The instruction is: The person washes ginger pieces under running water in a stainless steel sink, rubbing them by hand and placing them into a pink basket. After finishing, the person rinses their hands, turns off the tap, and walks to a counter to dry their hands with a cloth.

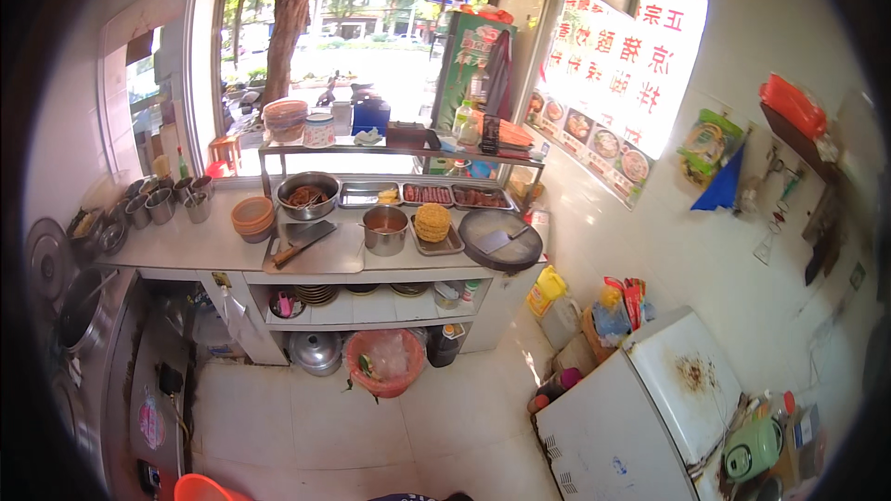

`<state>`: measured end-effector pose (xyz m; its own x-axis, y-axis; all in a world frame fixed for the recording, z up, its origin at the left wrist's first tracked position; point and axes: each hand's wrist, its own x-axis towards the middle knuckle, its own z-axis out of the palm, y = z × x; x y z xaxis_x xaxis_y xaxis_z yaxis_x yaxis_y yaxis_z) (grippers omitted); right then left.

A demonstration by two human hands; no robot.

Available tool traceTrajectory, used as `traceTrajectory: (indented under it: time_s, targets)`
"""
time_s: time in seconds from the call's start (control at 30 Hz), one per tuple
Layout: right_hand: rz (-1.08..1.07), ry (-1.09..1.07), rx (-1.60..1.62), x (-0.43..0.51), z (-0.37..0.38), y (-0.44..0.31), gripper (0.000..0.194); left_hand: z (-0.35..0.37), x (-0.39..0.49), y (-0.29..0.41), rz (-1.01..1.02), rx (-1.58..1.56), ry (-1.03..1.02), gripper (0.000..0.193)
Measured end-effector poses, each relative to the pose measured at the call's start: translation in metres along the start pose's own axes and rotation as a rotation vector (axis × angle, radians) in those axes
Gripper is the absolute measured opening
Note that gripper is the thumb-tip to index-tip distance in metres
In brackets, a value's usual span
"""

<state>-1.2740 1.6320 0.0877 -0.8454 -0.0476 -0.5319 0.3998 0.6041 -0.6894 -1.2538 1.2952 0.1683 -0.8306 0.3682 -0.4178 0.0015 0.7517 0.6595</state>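
Neither my left hand nor my right hand is in view. Before me stands a tiled counter with a steel board (pixel 341 254), on which a wooden-handled cleaver (pixel 304 243) lies. To its right are a steel pot of reddish liquid (pixel 385 231), stacked yellow noodle cakes (pixel 432 223) on a small tray, and a round chopping block (pixel 501 257) bearing another cleaver (pixel 502 240). Behind them stand a steel bowl of reddish-brown food (pixel 307 196) and trays with sausages (pixel 427 195) and dark meat (pixel 480 197). Stacked brown bowls (pixel 253 218) sit left of the board.
A raised steel shelf (pixel 334 150) spans the counter's back. A pink lined bin (pixel 385 362) and a domed metal lid (pixel 315 352) are on the floor below. A white chest freezer (pixel 612 424) stands lower right, a large pot (pixel 83 309) far left, an orange tub (pixel 202 488) at the bottom.
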Motion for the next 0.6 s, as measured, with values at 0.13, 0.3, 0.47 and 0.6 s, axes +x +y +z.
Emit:
traceTrajectory:
  time_s: [0.13,0.3,0.47,0.6]
  targets:
    - [0.002,-0.033,-0.037,0.048,-0.031,-0.006,0.064,-0.007,0.031,0.003,-0.069,-0.023,0.022,0.052]
    - [-0.014,-0.078,-0.083,0.113,-0.081,-0.01,0.062,-0.017,0.083,0.023,-0.161,-0.028,0.05,0.053]
    - [-0.052,-0.146,-0.155,0.182,-0.125,0.006,0.061,-0.032,0.133,0.066,-0.208,-0.013,0.067,0.055]
    - [-0.277,-0.181,-0.245,0.216,-0.145,0.031,0.06,-0.053,0.174,0.111,-0.177,0.036,0.078,0.056]
